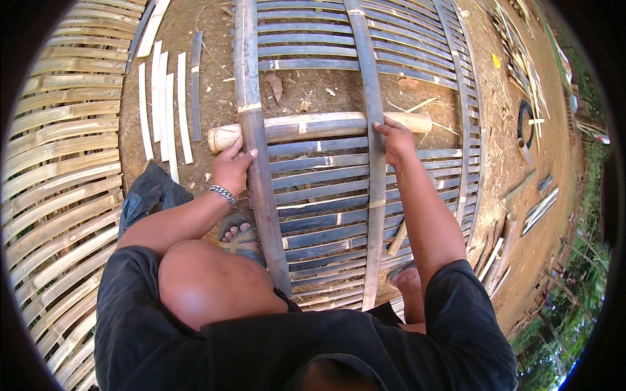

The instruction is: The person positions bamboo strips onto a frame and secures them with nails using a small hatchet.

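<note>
A bamboo frame lies before me, with long dark rails over many narrow cross slats. A thick, pale bamboo pole runs crosswise beneath the left and middle rails, in a gap between slats. My left hand is closed at the left rail, thumb against its side. Its fingers reach toward the pole's left end and are partly hidden. Farther right, my right hand is closed on the middle rail, thumb on the rail and fingers by the pole.
Loose pale strips lie on the soil at left, near a black plastic bag. A slatted bamboo panel fills the far left. Bamboo sticks and a dark coil lie at right. My sandalled foot is beside the left rail.
</note>
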`<state>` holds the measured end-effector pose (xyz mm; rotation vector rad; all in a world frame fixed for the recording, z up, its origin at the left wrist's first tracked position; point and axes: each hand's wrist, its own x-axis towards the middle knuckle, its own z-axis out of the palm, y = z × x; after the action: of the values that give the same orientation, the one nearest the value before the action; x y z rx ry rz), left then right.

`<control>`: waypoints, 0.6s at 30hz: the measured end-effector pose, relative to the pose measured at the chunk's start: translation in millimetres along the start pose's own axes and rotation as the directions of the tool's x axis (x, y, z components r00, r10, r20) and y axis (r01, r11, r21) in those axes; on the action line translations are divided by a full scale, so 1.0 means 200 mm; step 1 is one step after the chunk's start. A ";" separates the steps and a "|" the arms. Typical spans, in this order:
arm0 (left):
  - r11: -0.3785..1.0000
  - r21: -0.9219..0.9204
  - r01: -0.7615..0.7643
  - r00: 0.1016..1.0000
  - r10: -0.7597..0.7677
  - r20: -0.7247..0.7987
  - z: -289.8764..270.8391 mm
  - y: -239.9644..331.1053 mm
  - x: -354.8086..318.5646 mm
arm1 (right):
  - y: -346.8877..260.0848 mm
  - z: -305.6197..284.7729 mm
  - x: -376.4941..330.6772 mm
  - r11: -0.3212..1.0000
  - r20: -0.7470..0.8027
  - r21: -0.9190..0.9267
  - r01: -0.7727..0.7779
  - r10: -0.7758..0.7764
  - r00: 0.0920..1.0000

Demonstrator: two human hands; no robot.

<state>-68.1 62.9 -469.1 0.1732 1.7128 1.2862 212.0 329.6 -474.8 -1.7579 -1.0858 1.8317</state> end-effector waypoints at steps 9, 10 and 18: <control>0.999 0.034 -0.003 1.000 0.002 0.030 0.01 0.02 0.00 | 0.02 -0.02 0.07 0.989 -0.036 -0.141 -0.048 0.043 0.998; 0.999 0.035 -0.009 1.000 0.008 0.030 -0.01 0.02 0.00 | 0.01 0.02 0.04 0.986 -0.042 -0.160 -0.040 0.034 0.999; 1.000 0.019 -0.001 1.000 0.001 0.026 -0.01 0.00 0.01 | 0.01 0.04 -0.01 0.948 -0.119 -0.308 0.080 -0.122 0.985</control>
<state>-70.6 62.4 -470.1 0.2009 1.7039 1.2636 205.0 323.5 -475.6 -1.9219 -1.4334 1.5221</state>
